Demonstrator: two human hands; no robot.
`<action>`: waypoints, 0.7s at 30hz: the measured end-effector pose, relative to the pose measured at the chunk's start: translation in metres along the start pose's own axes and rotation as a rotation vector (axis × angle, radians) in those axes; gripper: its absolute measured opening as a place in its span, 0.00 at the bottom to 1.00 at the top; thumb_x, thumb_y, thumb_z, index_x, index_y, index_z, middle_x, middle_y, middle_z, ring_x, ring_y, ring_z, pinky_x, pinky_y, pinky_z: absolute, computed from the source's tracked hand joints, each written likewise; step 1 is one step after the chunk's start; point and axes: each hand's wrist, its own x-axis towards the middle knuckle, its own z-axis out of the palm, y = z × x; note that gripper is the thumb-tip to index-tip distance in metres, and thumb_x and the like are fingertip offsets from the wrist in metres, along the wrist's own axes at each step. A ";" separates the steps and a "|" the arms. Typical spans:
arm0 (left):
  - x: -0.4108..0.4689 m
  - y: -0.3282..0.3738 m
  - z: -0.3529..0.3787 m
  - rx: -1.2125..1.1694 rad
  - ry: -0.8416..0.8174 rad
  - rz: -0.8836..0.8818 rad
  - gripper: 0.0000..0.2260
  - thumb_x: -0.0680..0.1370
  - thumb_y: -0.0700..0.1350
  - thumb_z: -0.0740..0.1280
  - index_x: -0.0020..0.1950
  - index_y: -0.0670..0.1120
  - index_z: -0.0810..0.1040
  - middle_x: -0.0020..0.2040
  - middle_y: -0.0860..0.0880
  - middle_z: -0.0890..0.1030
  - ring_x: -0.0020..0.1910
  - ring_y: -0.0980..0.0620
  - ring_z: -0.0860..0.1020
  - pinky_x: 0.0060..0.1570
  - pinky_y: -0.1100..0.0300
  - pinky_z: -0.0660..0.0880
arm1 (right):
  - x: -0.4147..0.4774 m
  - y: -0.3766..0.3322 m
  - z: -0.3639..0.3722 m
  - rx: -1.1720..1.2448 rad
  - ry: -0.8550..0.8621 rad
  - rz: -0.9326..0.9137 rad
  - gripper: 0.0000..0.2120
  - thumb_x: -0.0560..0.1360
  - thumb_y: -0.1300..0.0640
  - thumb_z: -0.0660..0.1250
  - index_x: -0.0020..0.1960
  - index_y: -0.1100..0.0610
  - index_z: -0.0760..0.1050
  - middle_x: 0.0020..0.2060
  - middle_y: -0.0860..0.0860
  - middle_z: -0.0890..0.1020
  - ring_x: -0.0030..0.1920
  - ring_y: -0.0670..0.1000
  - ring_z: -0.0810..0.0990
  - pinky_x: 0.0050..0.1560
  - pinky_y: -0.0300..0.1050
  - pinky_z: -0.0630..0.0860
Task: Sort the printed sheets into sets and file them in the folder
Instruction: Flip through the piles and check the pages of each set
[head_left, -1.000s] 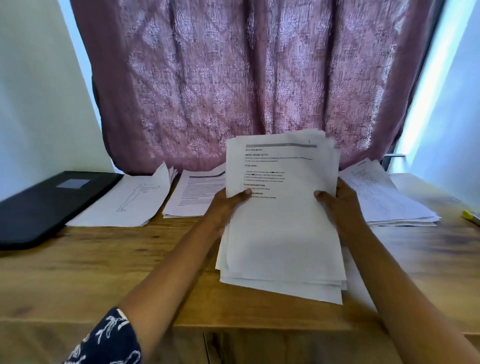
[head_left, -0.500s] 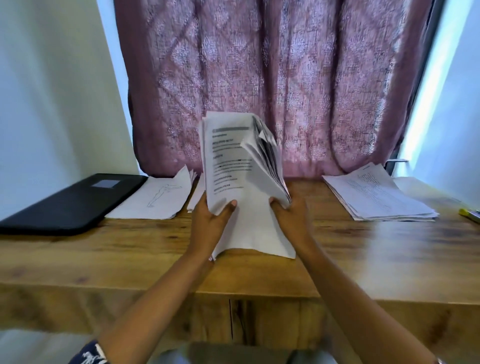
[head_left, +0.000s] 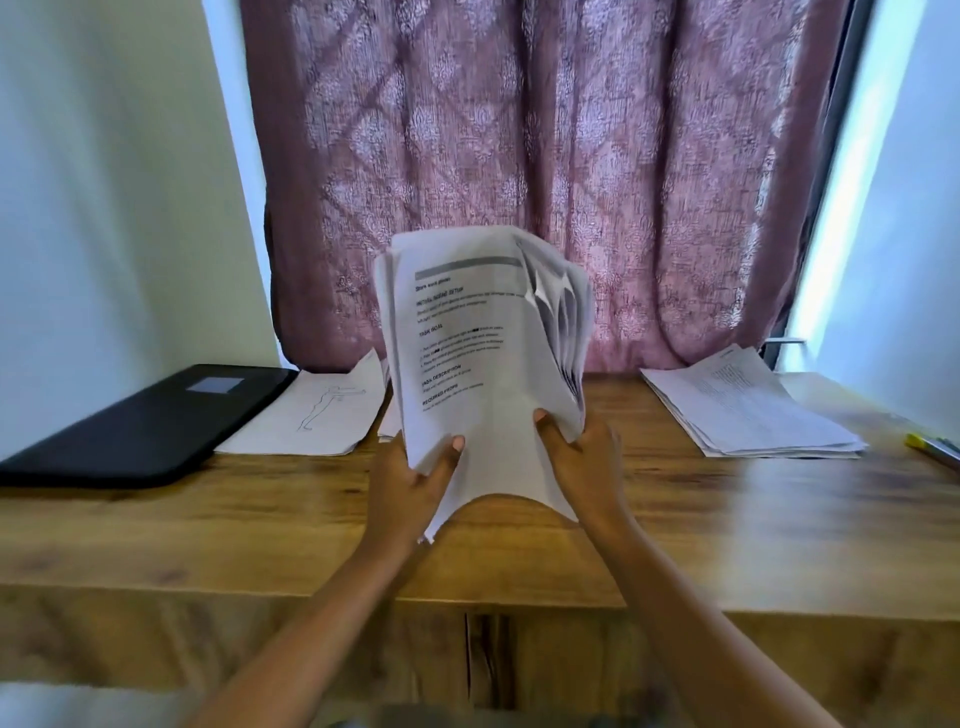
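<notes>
I hold a thick stack of printed sheets (head_left: 467, 353) upright over the middle of the wooden table (head_left: 727, 519). My left hand (head_left: 410, 488) grips its lower left edge and my right hand (head_left: 582, 457) grips its lower right, where the sheets fan apart. The front page shows headed text. A black folder (head_left: 140, 421) lies shut at the far left. Beside it rests a sheet with a line drawing of a figure (head_left: 322, 410). Another pile of printed sheets (head_left: 743, 410) lies at the back right. A further pile behind the held stack is mostly hidden.
A patterned mauve curtain (head_left: 519, 156) hangs behind the table. A yellow pen (head_left: 930, 449) lies at the far right edge. The front strip of the tabletop shows bare wood.
The stack went from lying tilted and wide in my hands to upright and bowed. My hands slid closer together and lower on it, and the sheets on the right side fanned out.
</notes>
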 end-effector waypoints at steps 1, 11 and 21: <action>-0.002 -0.004 0.000 0.037 -0.020 -0.002 0.23 0.71 0.62 0.69 0.59 0.50 0.76 0.53 0.53 0.81 0.48 0.59 0.81 0.42 0.68 0.78 | -0.004 0.002 0.002 -0.025 -0.033 0.016 0.12 0.77 0.49 0.66 0.53 0.57 0.77 0.46 0.55 0.82 0.48 0.57 0.80 0.46 0.54 0.79; -0.002 -0.025 -0.001 0.182 -0.073 -0.015 0.14 0.74 0.57 0.64 0.54 0.51 0.76 0.49 0.47 0.83 0.44 0.54 0.81 0.37 0.65 0.79 | -0.005 0.026 0.016 -0.096 -0.110 0.076 0.17 0.76 0.44 0.65 0.50 0.59 0.77 0.43 0.54 0.81 0.46 0.56 0.79 0.47 0.54 0.79; 0.009 -0.006 -0.018 0.034 -0.118 -0.098 0.12 0.73 0.58 0.65 0.53 0.59 0.71 0.49 0.56 0.79 0.45 0.59 0.80 0.44 0.58 0.81 | 0.035 0.011 -0.015 0.384 -0.166 0.098 0.20 0.66 0.44 0.75 0.49 0.57 0.78 0.42 0.53 0.84 0.45 0.55 0.84 0.44 0.49 0.81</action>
